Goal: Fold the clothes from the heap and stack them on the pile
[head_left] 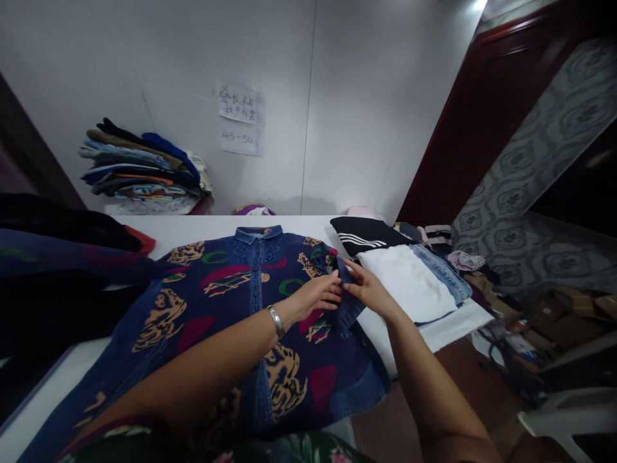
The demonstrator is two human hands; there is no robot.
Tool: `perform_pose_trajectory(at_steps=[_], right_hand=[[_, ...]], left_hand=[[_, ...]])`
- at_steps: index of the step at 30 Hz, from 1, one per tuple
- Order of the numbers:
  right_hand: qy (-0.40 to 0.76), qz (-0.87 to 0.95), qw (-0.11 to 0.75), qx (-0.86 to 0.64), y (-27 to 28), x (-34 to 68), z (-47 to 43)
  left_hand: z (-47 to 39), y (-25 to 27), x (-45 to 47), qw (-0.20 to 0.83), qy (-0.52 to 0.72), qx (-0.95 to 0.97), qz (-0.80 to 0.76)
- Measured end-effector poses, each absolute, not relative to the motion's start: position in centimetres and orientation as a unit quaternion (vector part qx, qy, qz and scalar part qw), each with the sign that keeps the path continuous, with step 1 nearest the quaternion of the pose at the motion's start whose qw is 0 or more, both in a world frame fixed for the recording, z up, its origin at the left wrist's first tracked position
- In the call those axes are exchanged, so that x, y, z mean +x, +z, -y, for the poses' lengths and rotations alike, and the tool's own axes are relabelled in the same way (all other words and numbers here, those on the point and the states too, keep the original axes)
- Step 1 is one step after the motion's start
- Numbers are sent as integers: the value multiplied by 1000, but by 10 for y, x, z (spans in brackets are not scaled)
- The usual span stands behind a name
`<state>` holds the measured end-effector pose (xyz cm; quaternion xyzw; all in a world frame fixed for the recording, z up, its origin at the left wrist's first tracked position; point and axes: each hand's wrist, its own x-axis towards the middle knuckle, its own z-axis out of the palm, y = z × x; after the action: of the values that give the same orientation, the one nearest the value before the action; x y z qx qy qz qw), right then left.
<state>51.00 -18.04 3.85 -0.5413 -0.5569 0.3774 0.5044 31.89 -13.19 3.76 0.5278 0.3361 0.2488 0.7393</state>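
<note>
A long-sleeved dark blue denim shirt with leopard-like, red and green patches lies front up on the white table, buttoned, its collar at the far side. On the right, its sleeve is folded in over the body. My left hand, with a silver bracelet at the wrist, rests at this folded sleeve, fingers stretched out. Facing it from the right, my right hand has its fingers bent onto the sleeve's edge and grips the cloth. The fingertips of both hands are close together.
A tall stack of folded clothes stands at the back left. Dark garments are heaped on the left. To the right lie a black striped garment and folded white clothing. Handwritten paper signs hang on the wall. A white plastic chair stands lower right.
</note>
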Motion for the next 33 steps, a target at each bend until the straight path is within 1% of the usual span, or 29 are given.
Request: perform_pose_trajectory(at_steps=[3, 7, 9, 12, 14, 16, 18, 20, 22, 24, 27, 30, 33], right_hand=[[337, 624, 463, -532, 40, 489, 187], [333, 652, 448, -514, 39, 470, 204], [347, 641, 461, -506, 37, 468, 212], [382, 585, 513, -499, 26, 475, 221], [365, 545, 531, -537, 12, 486, 226], [319, 527, 495, -612, -6, 498, 233], [297, 529, 419, -676, -26, 509, 240], [301, 541, 353, -702, -42, 516, 246], [297, 550, 321, -712, -51, 519, 249], [291, 546, 316, -719, -53, 519, 249], [338, 528, 341, -701, -43, 514, 247], [438, 518, 379, -629, -22, 505, 248], [518, 511, 401, -557, 2, 489, 248]], left_hand=[[127, 47, 324, 802, 216, 451, -328], [123, 42, 332, 794, 213, 432, -370], [122, 39, 337, 798, 213, 426, -370], [116, 44, 342, 789, 236, 424, -376], [106, 55, 342, 775, 254, 424, -394], [91, 71, 341, 768, 255, 422, -408], [72, 88, 340, 760, 258, 426, -418], [53, 105, 341, 744, 278, 435, -424], [36, 121, 343, 726, 309, 443, -426], [20, 134, 345, 714, 341, 444, -420], [-2, 150, 342, 693, 394, 444, -410], [-26, 162, 327, 665, 458, 434, -400], [-50, 170, 302, 687, 519, 365, -355]])
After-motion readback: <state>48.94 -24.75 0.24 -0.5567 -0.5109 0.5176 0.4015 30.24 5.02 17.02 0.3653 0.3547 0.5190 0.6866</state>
